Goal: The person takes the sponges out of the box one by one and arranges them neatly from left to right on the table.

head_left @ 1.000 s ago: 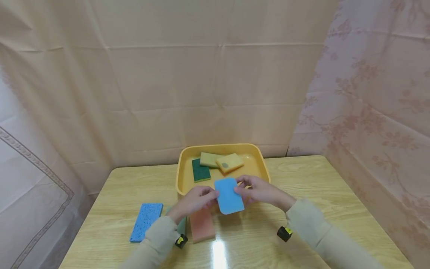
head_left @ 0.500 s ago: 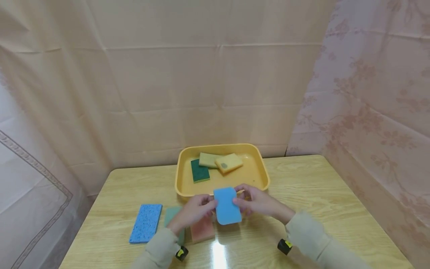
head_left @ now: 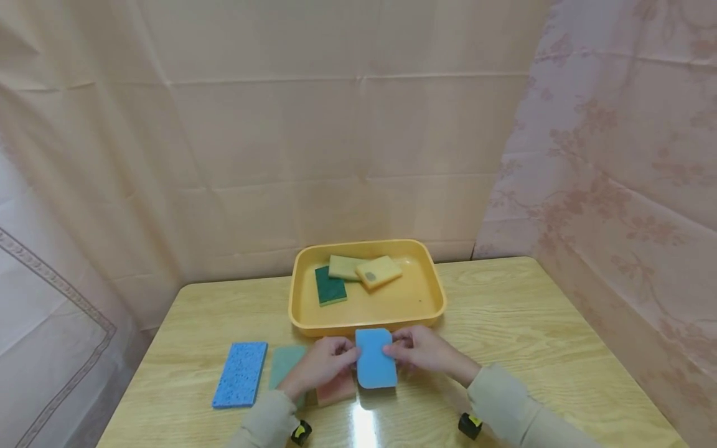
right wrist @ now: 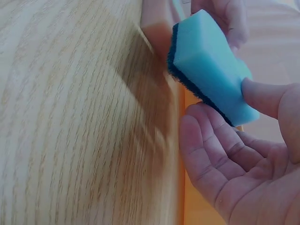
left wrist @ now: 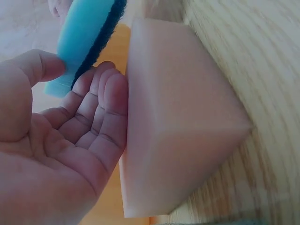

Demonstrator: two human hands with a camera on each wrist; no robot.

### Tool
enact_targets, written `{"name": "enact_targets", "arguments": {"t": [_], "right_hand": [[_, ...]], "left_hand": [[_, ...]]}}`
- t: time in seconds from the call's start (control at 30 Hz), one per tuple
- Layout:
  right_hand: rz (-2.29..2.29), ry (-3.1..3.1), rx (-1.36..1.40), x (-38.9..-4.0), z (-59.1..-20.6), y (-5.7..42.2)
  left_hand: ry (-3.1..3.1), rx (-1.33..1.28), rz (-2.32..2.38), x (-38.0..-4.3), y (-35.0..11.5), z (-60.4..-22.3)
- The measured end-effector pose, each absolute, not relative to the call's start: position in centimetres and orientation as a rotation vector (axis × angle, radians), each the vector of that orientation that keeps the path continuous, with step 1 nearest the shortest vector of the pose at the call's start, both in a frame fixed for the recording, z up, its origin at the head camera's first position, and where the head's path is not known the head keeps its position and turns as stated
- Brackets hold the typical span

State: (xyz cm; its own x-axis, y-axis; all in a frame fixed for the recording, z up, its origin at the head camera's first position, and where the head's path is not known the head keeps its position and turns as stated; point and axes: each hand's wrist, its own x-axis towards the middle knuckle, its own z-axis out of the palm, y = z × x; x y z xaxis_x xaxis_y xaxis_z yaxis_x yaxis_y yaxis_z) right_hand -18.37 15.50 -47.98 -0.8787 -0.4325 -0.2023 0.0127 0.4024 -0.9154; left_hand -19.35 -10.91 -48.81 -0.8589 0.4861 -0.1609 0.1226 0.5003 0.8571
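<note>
Between both hands is a light-blue sponge (head_left: 376, 361) with a dark scouring layer underneath, seen from the side in the right wrist view. My left hand (head_left: 325, 364) pinches its left edge, thumb on the blue foam and fingertips under the dark side. At the opposite edge my right hand (head_left: 428, 351) pinches it the same way. A pink sponge (left wrist: 173, 117) lies on the table right beside my left fingers. Partly hidden by the left hand is a pale green sponge (head_left: 284, 361). Further left lies a speckled blue sponge (head_left: 241, 375).
Behind the hands stands a yellow tray (head_left: 297, 305). Inside it are a dark green scouring sponge (head_left: 330, 286), a pale yellow-green one (head_left: 343, 266) and a yellow one with a grey spot (head_left: 381, 271). A curtain (head_left: 358, 155) hangs at the table's back edge.
Both hands have brought the light-blue sponge from over the tray's front edge toward the body and lower, in front of the tray. More of the pale green sponge shows.
</note>
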Motion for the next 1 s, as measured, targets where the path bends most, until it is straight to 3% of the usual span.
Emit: {"name": "enact_targets", "arguments": {"t": [1.0], "right_hand": [[-1.355,2.254,-0.307,-18.8,-49.8,15.4]], "left_hand": [[2.449,0.736,0.976,-19.8,-10.4,-49.4]]}}
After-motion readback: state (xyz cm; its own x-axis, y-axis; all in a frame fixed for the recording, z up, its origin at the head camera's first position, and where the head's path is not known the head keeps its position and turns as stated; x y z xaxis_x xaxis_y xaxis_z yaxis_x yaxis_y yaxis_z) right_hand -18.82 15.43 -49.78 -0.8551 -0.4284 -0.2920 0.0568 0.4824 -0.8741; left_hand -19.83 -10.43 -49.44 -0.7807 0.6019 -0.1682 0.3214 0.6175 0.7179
